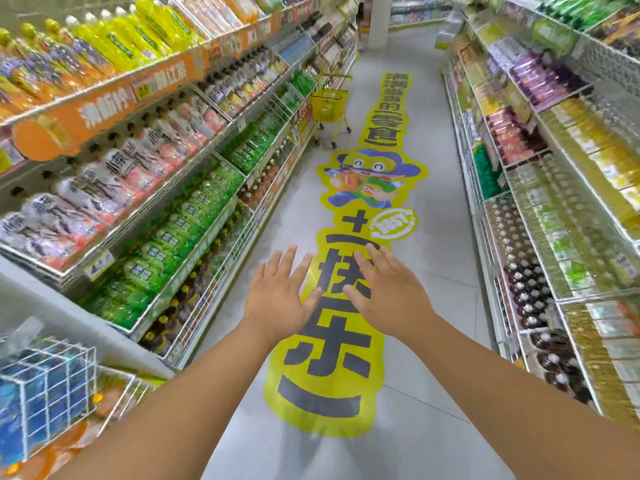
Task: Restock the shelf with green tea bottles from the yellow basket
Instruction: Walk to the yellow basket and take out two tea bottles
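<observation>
Yellow basket (328, 105); green-labelled bottles (180, 233); grey floor (440, 237), yellow decal (329, 358).

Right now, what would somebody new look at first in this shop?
Probably the big yellow floor sticker with a cartoon character, running down the middle of the aisle. Next, the left hand and right hand stretched out over it, open and empty. Farther down, a yellow basket on wheels stands beside the left shelves.

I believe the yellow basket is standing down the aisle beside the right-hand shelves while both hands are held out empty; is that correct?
Not quite: the head view shows the yellow basket down the aisle beside the left-hand shelves, not the right-hand ones. The rest holds: the left hand and right hand are held out empty, fingers spread.
</observation>
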